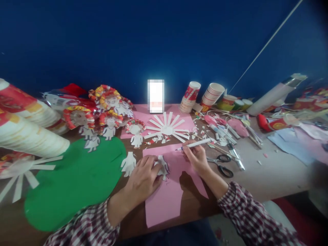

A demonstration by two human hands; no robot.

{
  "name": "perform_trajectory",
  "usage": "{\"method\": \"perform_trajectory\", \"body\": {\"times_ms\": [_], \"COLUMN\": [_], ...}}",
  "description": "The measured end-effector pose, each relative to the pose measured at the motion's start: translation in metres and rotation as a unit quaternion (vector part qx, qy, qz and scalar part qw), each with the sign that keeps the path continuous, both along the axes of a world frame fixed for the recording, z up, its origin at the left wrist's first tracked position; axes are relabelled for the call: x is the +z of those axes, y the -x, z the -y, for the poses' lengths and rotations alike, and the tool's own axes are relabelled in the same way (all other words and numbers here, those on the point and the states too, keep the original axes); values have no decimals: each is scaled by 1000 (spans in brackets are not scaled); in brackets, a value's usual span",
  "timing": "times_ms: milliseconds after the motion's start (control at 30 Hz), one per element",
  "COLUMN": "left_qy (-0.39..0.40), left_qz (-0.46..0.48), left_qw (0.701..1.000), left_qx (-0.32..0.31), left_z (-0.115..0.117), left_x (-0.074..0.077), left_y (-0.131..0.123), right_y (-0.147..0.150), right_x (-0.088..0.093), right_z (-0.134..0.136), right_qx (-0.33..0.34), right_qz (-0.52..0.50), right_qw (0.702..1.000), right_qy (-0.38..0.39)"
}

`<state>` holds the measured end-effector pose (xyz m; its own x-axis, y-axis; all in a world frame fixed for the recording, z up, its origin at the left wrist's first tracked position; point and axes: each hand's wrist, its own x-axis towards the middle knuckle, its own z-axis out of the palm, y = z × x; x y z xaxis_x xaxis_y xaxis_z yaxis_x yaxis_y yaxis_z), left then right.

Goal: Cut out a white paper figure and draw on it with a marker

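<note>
My left hand presses down on a white paper figure cutout, its fingers curved over the cutout's left side. The cutout lies on a pink sheet with a piece cut out of its lower right. Dark marker strokes show on the pink along the cutout's right edge. In my right hand is a white marker, its tip pointing left above the sheet, apart from the cutout. Just left of my left hand lies another white paper figure. Black-handled scissors lie right of my right hand.
A green paper shape covers the left of the table. Paper-cup stacks lean at the far left; more cups stand at the back. Finished paper dolls, a fringed white cup piece, markers and scraps crowd around. A bright phone screen stands behind.
</note>
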<state>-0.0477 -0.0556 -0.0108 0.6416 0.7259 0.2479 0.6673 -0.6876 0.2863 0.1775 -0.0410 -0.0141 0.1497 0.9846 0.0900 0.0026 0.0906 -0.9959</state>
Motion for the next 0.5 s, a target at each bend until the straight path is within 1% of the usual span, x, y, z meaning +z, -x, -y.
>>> {"method": "perform_trajectory", "body": {"times_ms": [167, 300, 500], "left_qy": [12, 15, 20], "left_qz": [-12, -21, -53], "left_qw": [999, 999, 998], "left_qx": [-34, -37, -38], "left_z": [-2, -2, 0], "left_x": [1, 4, 13], "left_y": [-2, -4, -6], "right_y": [-2, -5, -10], "right_x": [-1, 0, 5], "right_z": [0, 0, -1], "right_qx": [10, 14, 7], "right_qz": [14, 20, 24], "right_qw": [1000, 1000, 999], "right_qy": [-11, -13, -23]}}
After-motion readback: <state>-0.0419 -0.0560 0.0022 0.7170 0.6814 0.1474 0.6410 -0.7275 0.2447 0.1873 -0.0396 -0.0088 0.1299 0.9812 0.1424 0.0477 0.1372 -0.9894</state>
